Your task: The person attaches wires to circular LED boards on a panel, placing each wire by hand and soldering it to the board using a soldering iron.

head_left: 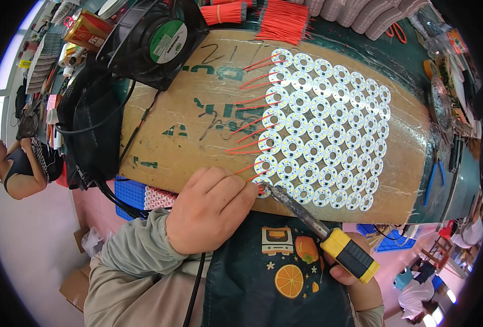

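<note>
Many discs (330,134) lay in rows, likely for easy reach; the left hand (211,204) pinched its fingers, apparently steadying red wire (261,188); the right hand (344,274) closed round a soldering iron (320,228).

Over there, the bare left hand (213,207) curls, knuckles up — the bare right hand (343,274) grips, held lower.
</note>
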A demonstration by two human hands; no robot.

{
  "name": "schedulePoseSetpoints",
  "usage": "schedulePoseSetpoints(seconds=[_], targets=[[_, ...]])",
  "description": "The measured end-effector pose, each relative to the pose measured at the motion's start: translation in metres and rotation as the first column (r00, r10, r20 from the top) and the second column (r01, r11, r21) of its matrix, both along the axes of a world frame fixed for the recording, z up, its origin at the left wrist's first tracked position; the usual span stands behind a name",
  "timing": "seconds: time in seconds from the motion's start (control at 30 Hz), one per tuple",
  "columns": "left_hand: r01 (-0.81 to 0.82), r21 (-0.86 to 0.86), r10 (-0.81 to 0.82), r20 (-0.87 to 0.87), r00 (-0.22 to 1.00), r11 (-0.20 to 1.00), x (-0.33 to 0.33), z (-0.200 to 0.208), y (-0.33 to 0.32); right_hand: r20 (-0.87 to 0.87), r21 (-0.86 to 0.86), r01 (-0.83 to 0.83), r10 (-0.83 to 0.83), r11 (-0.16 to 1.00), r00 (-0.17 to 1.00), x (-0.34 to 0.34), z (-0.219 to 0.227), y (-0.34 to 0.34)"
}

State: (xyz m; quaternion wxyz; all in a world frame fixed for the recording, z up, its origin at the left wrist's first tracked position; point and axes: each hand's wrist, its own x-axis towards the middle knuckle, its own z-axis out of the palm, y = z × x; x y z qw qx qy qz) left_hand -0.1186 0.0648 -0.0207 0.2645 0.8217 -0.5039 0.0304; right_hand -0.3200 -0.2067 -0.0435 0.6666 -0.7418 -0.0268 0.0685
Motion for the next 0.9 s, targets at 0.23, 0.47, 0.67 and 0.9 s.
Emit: schedulePoseSetpoints(seconds=[0.23, 0.47, 0.67, 0.9], targets=[[0.005, 0.016, -0.005, -0.011, 1.000, 1.000, 0.000, 0.002, 0.001, 0.049, -0.093, -0.027, 0.031, 0.995, 0.998, 0.000, -0.001, -0.001], [0.012, 0.000, -0.012, -0.009, 1.000, 1.000, 0.001, 0.001, 0.000, 0.051, -0.098, -0.038, 0.043, 0.994, 0.998, 0.000, 0.000, -0.002], [0.015, 0.008, -0.015, -0.002, 1.000, 1.000, 0.000, 0.000, 0.001, -0.094, 0.015, 0.026, -0.024, 1.000, 0.995, 0.003, 0.011, 0.002], [-0.002, 0.001, 0.002, -0.007, 1.000, 1.000, -0.001, 0.002, 0.001, -0.173, 0.060, 0.095, -0.083, 0.994, 0.981, 0.008, 0.026, 0.008]])
